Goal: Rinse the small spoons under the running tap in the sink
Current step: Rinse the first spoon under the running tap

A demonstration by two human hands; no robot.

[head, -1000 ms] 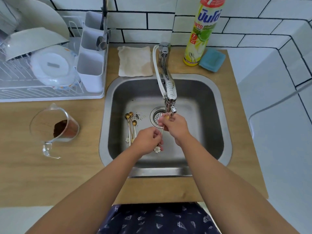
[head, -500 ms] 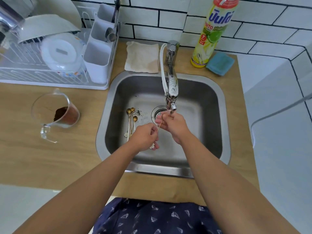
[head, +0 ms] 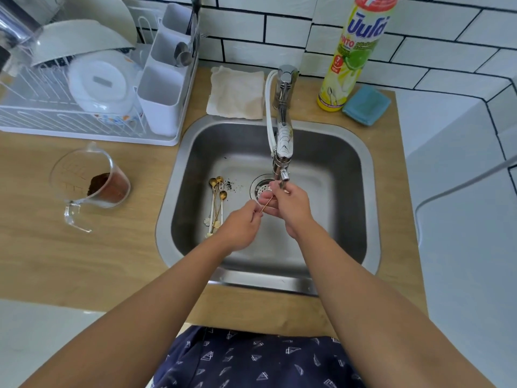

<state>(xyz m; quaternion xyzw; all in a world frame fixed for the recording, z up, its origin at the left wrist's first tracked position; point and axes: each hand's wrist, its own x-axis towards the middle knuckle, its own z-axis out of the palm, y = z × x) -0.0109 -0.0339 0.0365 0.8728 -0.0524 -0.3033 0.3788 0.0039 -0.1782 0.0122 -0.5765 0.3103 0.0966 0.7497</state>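
A thin gold spoon (head: 266, 204) spans between both hands just under the tap spout (head: 283, 175). My left hand (head: 240, 225) pinches its handle end; my right hand (head: 291, 205) closes over its bowl end, which is hidden by the fingers. Several more small gold spoons (head: 216, 203) with flower-shaped handle ends lie on the floor of the steel sink (head: 349, 191), left of the drain (head: 261, 187). Dark specks dot the sink floor beside them. I cannot make out water flow.
A white dish rack (head: 84, 88) with bowls and a cutlery holder stands at the back left. A clear measuring jug (head: 89, 183) with brown powder sits on the wooden counter. Behind the sink lie a folded cloth (head: 237, 93), a dish soap bottle (head: 355, 51) and a blue sponge (head: 366, 105).
Both hands stay under the spout with the spoon; the flower end seen below my left hand earlier is now hidden. My head has shifted, moving the scene down and right.
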